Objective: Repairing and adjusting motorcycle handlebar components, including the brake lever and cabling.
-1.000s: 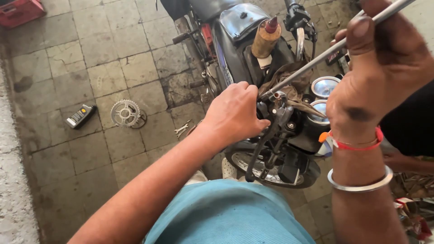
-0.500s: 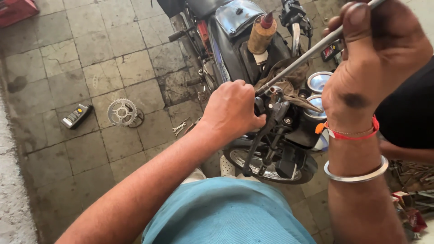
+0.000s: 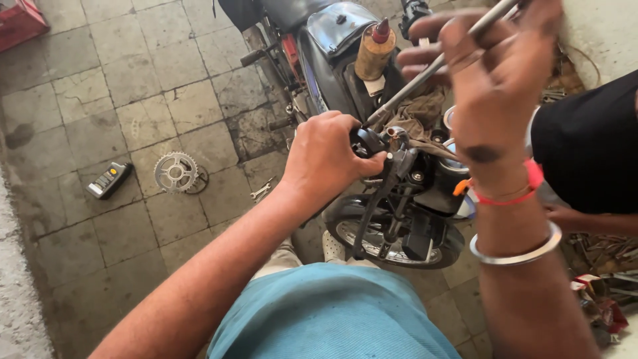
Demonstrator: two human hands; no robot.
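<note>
On a grimy tiled floor [image 3: 100, 86] strewn with a sprocket [image 3: 176, 172], the left hand [image 3: 325, 159] clasped the motorcycle's handlebar grip [image 3: 365, 141] while the right hand [image 3: 495, 73] gripped a long metal rod [image 3: 425, 70] angled onto the clamp, mid-loosening; steady leverage seemed needed next.

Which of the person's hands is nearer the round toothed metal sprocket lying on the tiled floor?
The left. The left hand grips the motorcycle's handlebar end, just right of the round toothed metal sprocket. The right hand holds a long metal rod farther right, above the bike.
</note>
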